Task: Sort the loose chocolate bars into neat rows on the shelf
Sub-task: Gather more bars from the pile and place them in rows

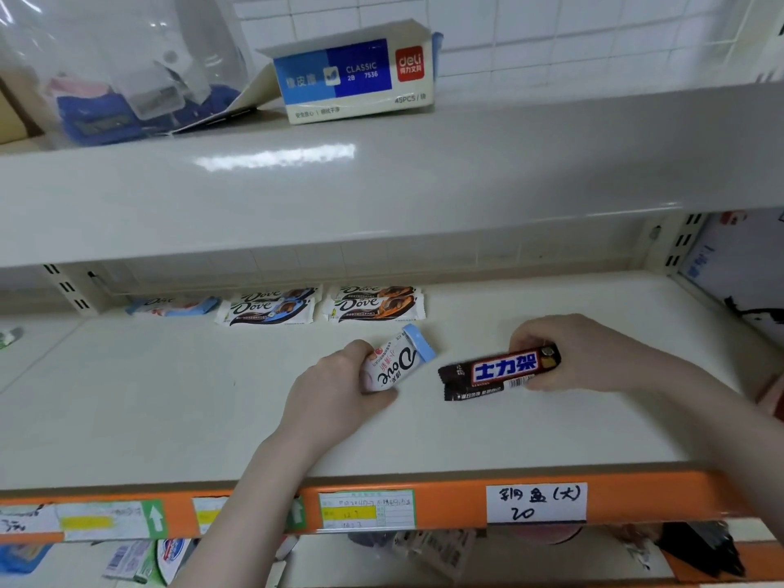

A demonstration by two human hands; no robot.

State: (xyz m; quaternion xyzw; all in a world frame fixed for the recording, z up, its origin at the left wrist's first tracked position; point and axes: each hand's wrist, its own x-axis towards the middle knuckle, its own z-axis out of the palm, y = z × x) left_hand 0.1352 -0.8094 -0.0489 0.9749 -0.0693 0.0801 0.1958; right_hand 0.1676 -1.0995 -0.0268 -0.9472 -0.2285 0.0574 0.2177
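Both forearms reach over the orange shelf edge (445,481). The left hand (335,392) curls its fingers around a white Dove bar (394,362), and the right hand (589,354) pinches one end of a dark Snickers bar (500,371), both low over the middle shelf (169,396). Well behind lie rows of Dove bars (373,305) at the back wall.

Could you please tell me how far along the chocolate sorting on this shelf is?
Partly done. Three groups of Dove bars already lie lined up along the back of the shelf. The left hand grips a white Dove bar and the right hand a dark Snickers bar; both remain to be placed.
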